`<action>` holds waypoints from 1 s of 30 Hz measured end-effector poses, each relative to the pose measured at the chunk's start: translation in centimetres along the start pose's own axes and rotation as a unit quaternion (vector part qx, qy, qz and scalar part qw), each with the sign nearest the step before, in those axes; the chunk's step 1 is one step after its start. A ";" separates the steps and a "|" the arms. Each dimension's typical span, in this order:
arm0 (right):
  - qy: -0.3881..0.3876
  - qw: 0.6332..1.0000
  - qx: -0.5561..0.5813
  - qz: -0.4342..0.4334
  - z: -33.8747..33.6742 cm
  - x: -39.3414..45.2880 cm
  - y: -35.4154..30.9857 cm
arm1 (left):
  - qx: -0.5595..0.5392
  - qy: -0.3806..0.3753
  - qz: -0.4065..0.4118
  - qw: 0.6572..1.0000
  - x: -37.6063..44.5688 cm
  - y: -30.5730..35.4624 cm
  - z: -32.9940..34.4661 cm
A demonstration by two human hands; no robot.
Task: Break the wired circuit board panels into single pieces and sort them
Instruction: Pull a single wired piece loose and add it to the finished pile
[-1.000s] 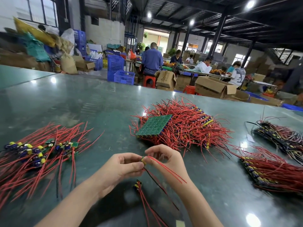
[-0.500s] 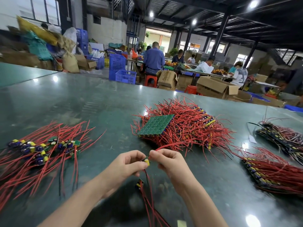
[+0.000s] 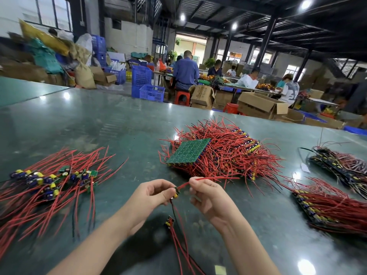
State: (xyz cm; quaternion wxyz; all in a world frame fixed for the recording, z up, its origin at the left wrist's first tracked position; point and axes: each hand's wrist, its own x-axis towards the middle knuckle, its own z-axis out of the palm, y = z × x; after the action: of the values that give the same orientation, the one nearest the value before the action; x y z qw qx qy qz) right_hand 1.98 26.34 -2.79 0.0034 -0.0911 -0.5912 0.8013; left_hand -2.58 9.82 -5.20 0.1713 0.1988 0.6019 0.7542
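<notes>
Both hands meet low in the middle of the view: the left hand (image 3: 151, 197) pinches a small single circuit board piece with a yellow component (image 3: 176, 193) between thumb and curled fingers, and the right hand (image 3: 208, 197), at 3 o'clock of that piece, pinches a thin red wire (image 3: 210, 178) that runs from the piece out toward 2 o'clock. Largest of all is the dark green glossy worktable (image 3: 111, 124), which carries everything. At 1 o'clock from the hands lies the big heap of unbroken wired panels with red leads (image 3: 234, 153), and on its near left side rests a square green circuit board panel, solder side up and tilted (image 3: 188, 150). At 9 o'clock, well apart from the hands, spreads the loose pile of separated board pieces with blue and yellow components and long red wires (image 3: 49, 181). At 3 o'clock, near the right edge, a flat stack of panels with red wires fanned across it (image 3: 325, 205) lies on the table, and beyond it, at 2 o'clock, a darker bundle of wired boards (image 3: 341, 165), with a small white paper scrap (image 3: 304, 167) between that bundle and the heap. Just below the hands, at 6 o'clock, another small board piece (image 3: 169, 222) lies with red and black leads trailing toward the bottom edge, near a small yellowish tag (image 3: 220, 269).
</notes>
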 end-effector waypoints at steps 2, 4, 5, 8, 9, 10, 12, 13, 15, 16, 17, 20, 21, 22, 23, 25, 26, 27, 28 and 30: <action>0.003 1.000 0.004 -0.008 -0.1 -0.1 -0.1 | -0.014 0.002 -0.012 1.000 0.0 -0.1 -0.3; -0.005 1.000 -0.001 -0.010 -0.4 -0.1 -0.2 | -0.012 -0.010 -0.016 1.000 -0.1 -0.2 -0.4; -0.007 1.000 -0.013 -0.014 -0.6 -0.2 -0.3 | -0.007 -0.017 -0.017 1.000 -0.1 -0.1 -0.5; -0.003 0.993 -0.103 -0.056 -1.0 -0.2 -0.5 | 0.027 -0.028 -0.009 0.999 -0.3 0.1 -0.6; -0.009 0.989 -0.132 -0.070 -1.0 -0.2 -0.5 | 0.033 -0.025 -0.005 0.999 -0.4 0.2 -0.5; -0.023 0.984 -0.156 -0.081 -1.0 -0.2 -0.4 | 0.036 -0.023 0.000 0.999 -0.4 0.3 -0.5; -0.052 0.973 -0.204 -0.097 -0.7 -0.2 -0.1 | 0.040 -0.028 0.006 0.999 -0.5 0.4 -0.3; -0.057 0.968 -0.221 -0.100 -0.6 -0.2 0.0 | 0.042 -0.035 0.007 0.999 -0.5 0.4 -0.3; -0.053 0.967 -0.230 -0.095 -0.6 -0.1 0.1 | 0.041 -0.045 0.004 0.998 -0.5 0.3 -0.2; -0.048 0.970 -0.223 -0.090 -0.5 0.0 0.0 | 0.041 -0.047 0.002 0.998 -0.5 0.3 -0.2; -0.040 0.975 -0.203 -0.083 -0.6 0.0 0.0 | 0.040 -0.046 -0.001 0.998 -0.5 0.3 -0.3; 0.003 0.992 -0.105 -0.066 -1.2 0.1 -0.5 | 0.040 -0.041 -0.006 0.998 -0.4 0.4 -0.7; 0.016 0.995 -0.081 -0.062 -1.5 0.2 -0.7 | 0.040 -0.039 -0.007 0.998 -0.5 0.4 -0.8; 0.025 0.996 -0.058 -0.057 -1.7 0.2 -0.9 | 0.041 -0.040 -0.008 0.998 -0.5 0.4 -0.9; 0.029 0.998 -0.036 -0.052 -1.9 0.2 -1.1 | 0.044 -0.044 -0.009 0.998 -0.5 0.5 -1.0; 0.033 0.998 -0.007 -0.048 -2.0 0.1 -1.3 | 0.047 -0.055 -0.011 0.997 -0.6 0.6 -0.9; 0.034 0.998 0.003 -0.047 -2.0 0.1 -1.3 | 0.046 -0.060 -0.011 0.997 -0.6 0.6 -0.8; 0.038 0.998 0.016 -0.047 -2.1 0.1 -1.3 | 0.047 -0.067 -0.011 0.997 -0.7 0.6 -0.8; 0.045 0.997 0.035 -0.047 -2.2 0.2 -1.4 | 0.048 -0.071 -0.010 0.996 -0.7 0.6 -0.8; 0.072 0.994 0.065 -0.045 -2.8 0.3 -1.7 | 0.045 -0.077 -0.010 0.996 -0.7 0.6 -0.8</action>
State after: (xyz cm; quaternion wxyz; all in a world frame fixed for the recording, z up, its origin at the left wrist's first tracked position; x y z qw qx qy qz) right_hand 1.95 29.54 -1.96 0.0876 -0.1214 -0.5395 0.8286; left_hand -2.37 8.64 -4.89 0.2156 0.2572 0.6227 0.7069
